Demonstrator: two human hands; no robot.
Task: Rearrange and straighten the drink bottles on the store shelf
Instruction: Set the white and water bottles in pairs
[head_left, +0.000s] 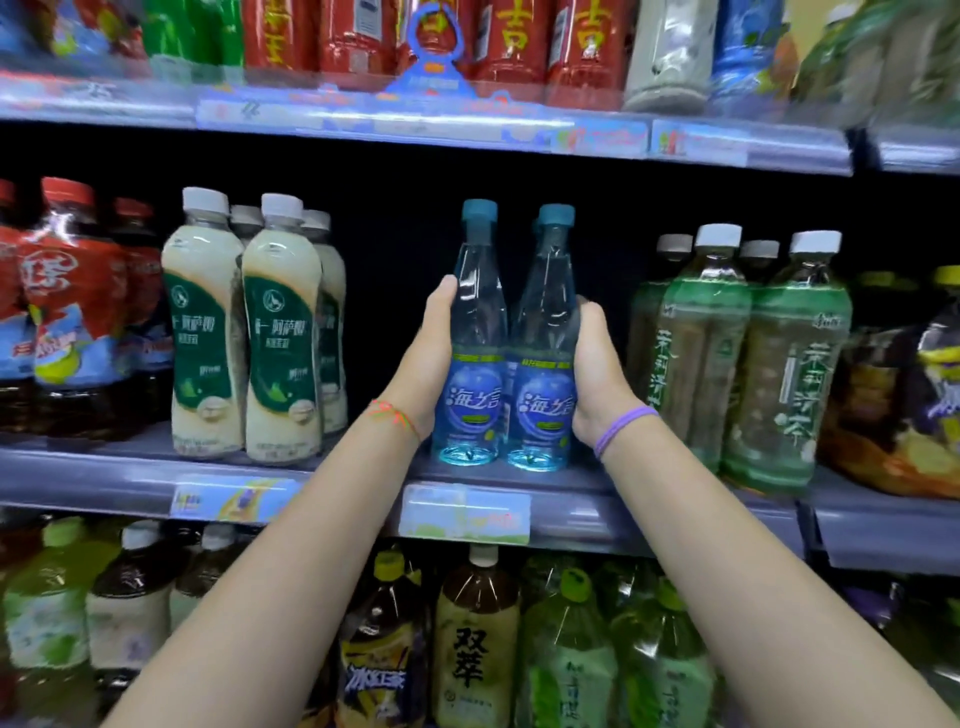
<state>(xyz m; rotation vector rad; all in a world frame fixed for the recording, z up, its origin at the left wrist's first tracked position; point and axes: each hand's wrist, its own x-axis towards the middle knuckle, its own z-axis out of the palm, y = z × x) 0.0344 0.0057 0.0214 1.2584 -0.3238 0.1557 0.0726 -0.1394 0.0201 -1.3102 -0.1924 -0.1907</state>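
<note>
At frame centre, the left hand (428, 358) and right hand (597, 364) clasp two blue bottles (475, 338) standing upright on the grey middle shelf (597, 499), between stocked shelves above and below.

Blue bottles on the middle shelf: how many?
2. Left blue bottle in the left hand, right blue bottle in the right hand, side by side at the shelf front. The dark space behind may hide more.
</note>
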